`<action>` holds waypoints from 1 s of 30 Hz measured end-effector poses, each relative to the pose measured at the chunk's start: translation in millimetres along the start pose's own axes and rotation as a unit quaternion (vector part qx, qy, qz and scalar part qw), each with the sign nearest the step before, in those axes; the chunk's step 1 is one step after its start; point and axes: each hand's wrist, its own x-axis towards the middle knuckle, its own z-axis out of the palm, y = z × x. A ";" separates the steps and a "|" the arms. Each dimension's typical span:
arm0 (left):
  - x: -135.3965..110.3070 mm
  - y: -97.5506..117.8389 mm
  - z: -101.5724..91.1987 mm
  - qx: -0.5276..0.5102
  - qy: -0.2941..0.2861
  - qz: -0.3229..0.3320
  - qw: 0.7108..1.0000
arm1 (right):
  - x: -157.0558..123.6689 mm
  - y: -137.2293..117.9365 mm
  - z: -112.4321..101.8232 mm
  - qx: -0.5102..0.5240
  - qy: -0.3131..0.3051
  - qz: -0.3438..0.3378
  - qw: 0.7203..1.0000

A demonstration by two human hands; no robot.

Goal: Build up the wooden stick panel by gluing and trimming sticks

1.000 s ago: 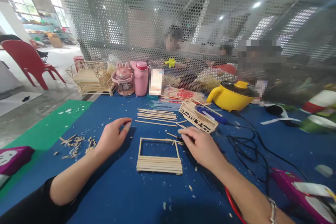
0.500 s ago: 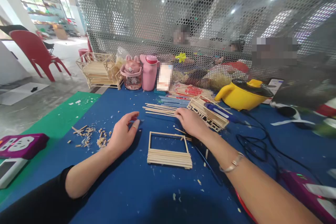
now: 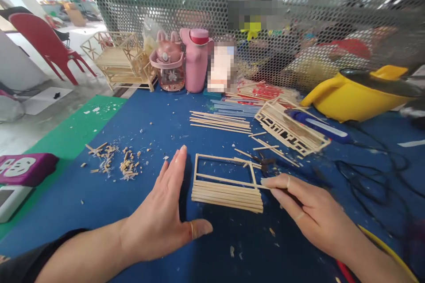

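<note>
A small rectangular frame (image 3: 227,201) of thin wooden sticks lies flat on the blue table, its near part filled with sticks side by side. My right hand (image 3: 300,205) pinches the right end of a single wooden stick (image 3: 226,180), which lies across the frame just beyond the filled part. Left of the frame, my left hand (image 3: 159,212) is spread with its thumb apart and nothing in it; whether it touches the table I cannot tell. Loose wooden sticks (image 3: 219,123) lie in a row behind the frame.
Wood scraps (image 3: 128,163) lie at left. At the back stand a wooden model (image 3: 122,59), a pink bottle (image 3: 195,64), and a yellow pot (image 3: 355,95). A blue glue gun (image 3: 318,127) rests by another stick structure (image 3: 282,128), its black cable (image 3: 358,177) looping at right.
My right hand has come back from the loose sticks to the frame with one stick. My left hand has moved nearer the frame and spread out. The view has shifted closer.
</note>
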 end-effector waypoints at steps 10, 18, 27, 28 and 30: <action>-4.6 -5.7 7.9 0.155 0.017 0.063 0.986 | 0.9 0.2 1.9 -0.023 0.015 -0.022 0.999; -6.8 -1.1 10.7 0.215 0.023 0.099 0.971 | 4.7 -1.6 2.2 -0.003 0.007 -0.037 0.999; -9.5 5.0 20.5 0.206 0.078 0.074 0.973 | 3.1 -2.5 1.8 0.012 -0.007 -0.029 0.999; -9.2 6.0 21.5 0.205 0.080 0.074 0.973 | 3.2 -2.7 1.6 0.013 -0.009 -0.027 0.999; -7.9 7.9 23.0 0.206 0.083 0.070 0.972 | 3.2 -2.6 1.4 0.014 -0.010 -0.025 1.000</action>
